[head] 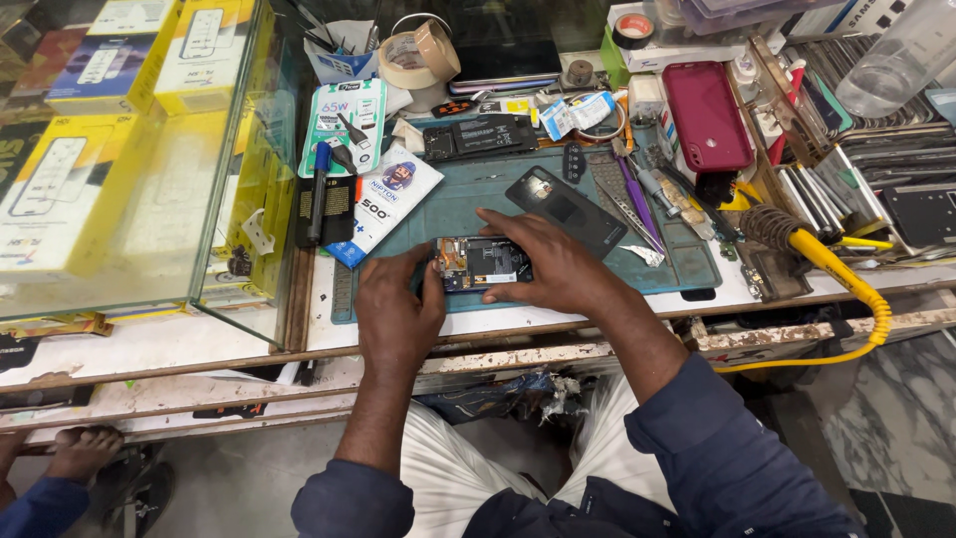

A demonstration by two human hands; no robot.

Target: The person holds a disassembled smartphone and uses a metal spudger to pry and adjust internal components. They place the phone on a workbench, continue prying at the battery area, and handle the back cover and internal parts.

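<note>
Your left hand (396,307) and right hand (546,261) both hold the open phone (481,263); its back cover (566,210) is already off, insides still bare.

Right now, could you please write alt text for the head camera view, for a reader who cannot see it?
A person's left hand and right hand hold an opened phone, its insides exposed, on a teal work mat at a cluttered repair bench. A dark back cover lies just beyond, a red phone case farther right, and a yellow-handled soldering iron at the bench edge.

opened phone (481,263) partly hidden under both hands, clear bottle (896,55) cut off by top edge
</note>
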